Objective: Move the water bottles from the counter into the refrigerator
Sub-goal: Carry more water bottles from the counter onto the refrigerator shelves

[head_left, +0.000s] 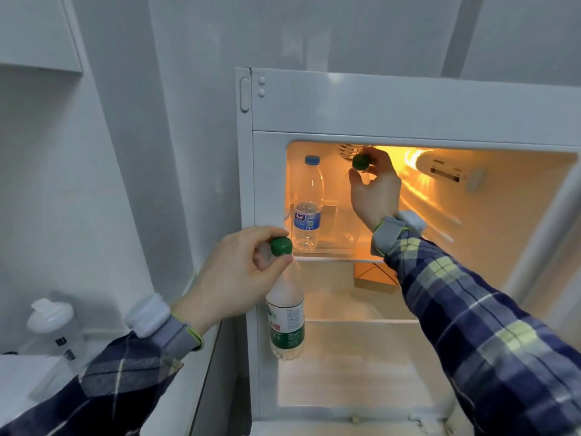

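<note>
The refrigerator (pixel 345 105) stands open, lit orange inside. On its top shelf a blue-capped, blue-labelled water bottle (pixel 307 209) stands upright at the left. Beside it, my right hand (pixel 374 190) reaches inside and grips the neck of a green-capped clear bottle (pixel 360 162), whose body is mostly hidden behind the hand. My left hand (pixel 232 278) pinches the neck of another green-capped, green-labelled bottle (pixel 285 322), which hangs upright in front of the refrigerator's left frame, outside the compartment.
A brown box (pixel 374 278) lies on the shelf below the top one. A white shaker bottle (pixel 52 322) stands on the counter (pixel 19 379) at lower left. A wall cabinet (pixel 37 33) hangs at upper left.
</note>
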Demonstrator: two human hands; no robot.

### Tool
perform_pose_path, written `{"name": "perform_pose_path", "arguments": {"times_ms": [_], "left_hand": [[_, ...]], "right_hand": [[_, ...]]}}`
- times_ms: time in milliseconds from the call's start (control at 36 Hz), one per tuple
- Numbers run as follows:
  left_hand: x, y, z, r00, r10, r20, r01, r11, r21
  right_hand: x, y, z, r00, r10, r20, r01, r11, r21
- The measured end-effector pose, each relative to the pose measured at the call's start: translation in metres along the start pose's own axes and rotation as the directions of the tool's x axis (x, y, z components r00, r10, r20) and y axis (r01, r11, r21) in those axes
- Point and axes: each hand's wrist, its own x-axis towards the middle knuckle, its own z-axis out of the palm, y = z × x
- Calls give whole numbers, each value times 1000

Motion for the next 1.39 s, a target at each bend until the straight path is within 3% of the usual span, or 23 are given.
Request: {"name": "perform_pose_path", "arguments": {"times_ms": [250,583,778,945,1111,1389], "left_hand": [[12,-6,1,999,46,11,-46,999,9],[14,-6,2,999,52,-1,-52,999,13],[13,-4,2,998,57,-10,-57,998,19],[13,-3,2,999,49,-9,-49,998,31],[12,-2,0,999,35,15,-36,998,44],[11,-1,1,999,26,25,-28,997,71]], "right_hand": [[15,45,39,993,108,38,-108,994,-6],[11,91,53,917,285,280,-253,956,-147],[4,112,61,828,320,460,-299,947,-120],[11,110,81,795,323,513,-350,936,-47],[20,109,96,704,314,637,-358,932,-63],[37,104,97,556,449,699,-574,816,-67]]}}
